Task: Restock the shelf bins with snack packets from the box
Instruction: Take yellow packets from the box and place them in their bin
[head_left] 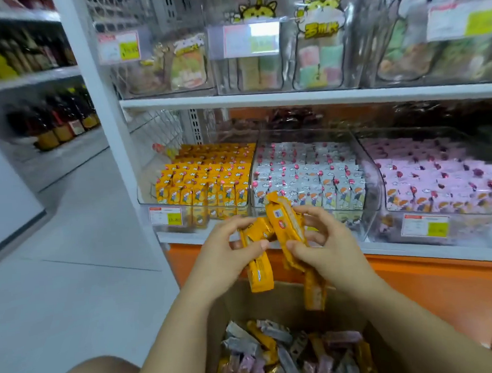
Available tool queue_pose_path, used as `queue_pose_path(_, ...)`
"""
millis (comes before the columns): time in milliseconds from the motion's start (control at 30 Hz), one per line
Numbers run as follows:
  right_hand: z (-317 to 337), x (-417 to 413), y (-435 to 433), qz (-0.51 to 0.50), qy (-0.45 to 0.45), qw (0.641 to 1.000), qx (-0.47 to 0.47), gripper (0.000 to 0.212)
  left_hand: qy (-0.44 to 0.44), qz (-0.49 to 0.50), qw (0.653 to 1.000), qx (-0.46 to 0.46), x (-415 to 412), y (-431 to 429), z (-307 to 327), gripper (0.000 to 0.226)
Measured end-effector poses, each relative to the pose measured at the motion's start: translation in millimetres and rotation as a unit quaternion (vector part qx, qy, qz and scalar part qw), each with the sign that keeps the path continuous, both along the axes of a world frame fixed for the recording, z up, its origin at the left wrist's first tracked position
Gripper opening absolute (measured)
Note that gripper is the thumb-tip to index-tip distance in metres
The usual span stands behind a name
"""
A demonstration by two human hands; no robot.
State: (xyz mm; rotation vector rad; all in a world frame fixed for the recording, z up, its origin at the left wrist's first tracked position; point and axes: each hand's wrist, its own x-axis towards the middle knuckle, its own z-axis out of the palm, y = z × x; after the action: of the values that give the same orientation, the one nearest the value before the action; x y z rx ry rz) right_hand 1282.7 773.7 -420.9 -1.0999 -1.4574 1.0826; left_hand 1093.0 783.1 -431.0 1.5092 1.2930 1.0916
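Packets [287, 227], orange, a small bunch, held in both hands above the box [283, 305] and just in front of the lower shelf [415, 251]. Left hand [228, 245] pinches one or two, thumb and fingers curled on the wrapper, and one packet hangs straight down from it. Right hand [329, 244] grips the rest, with one packet tilted top-left to bottom-right and another dangling below the palm. Exact count can't be told, because of overlap and blur. Key relation: the orange bin [206, 216] sits ahead, up and left of the hands, so the left hand is nearer. The packets in it stand upright in tight rows, so the held ones probably need their long axis vertical before they go in. Grey bin [373, 184] is straight ahead and the pink bin [472, 227] is off to the right; neither matches the held colour. Packets are slim, oblong, glossy foil-type wrappers with crimped ends, light and slippery-looking. Bins are clear hard plastic with curved front corners. Box is plain brown cardboard, open at the top, with loose packets [278, 357] in orange, grey and pink jumbled inside.
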Motion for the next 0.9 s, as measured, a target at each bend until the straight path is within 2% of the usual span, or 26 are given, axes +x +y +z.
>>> queue_pose_path(167, 41, -36, 31, 0.009, 0.035, 0.998, 0.057, 0.046, -0.047, 0.091, 0.990, 0.097, -11, 18, 30, 0.034)
queue_pose_path(333, 70, -75, 71, 0.031, 0.061, 0.991, 0.112, 0.046, -0.090, 0.154, 0.973, 0.149, -32, 49, 53, 0.032)
queue_pose_path(533, 90, -116, 116, 0.031, 0.046, 0.981, 0.183, 0.048, -0.150, 0.182, 0.955, 0.177, -59, 86, 76, 0.032)
queue_pose_path(767, 78, -136, 152, 0.067, 0.029, 0.981, 0.179, 0.051, -0.078, 0.210, 0.958, 0.181, -88, 127, 57, 0.042)
queue_pose_path(900, 58, -135, 167, 0.095, -0.038, 0.985, 0.137, 0.052, 0.065, 0.199, 0.963, 0.169, -105, 149, 39, 0.037)
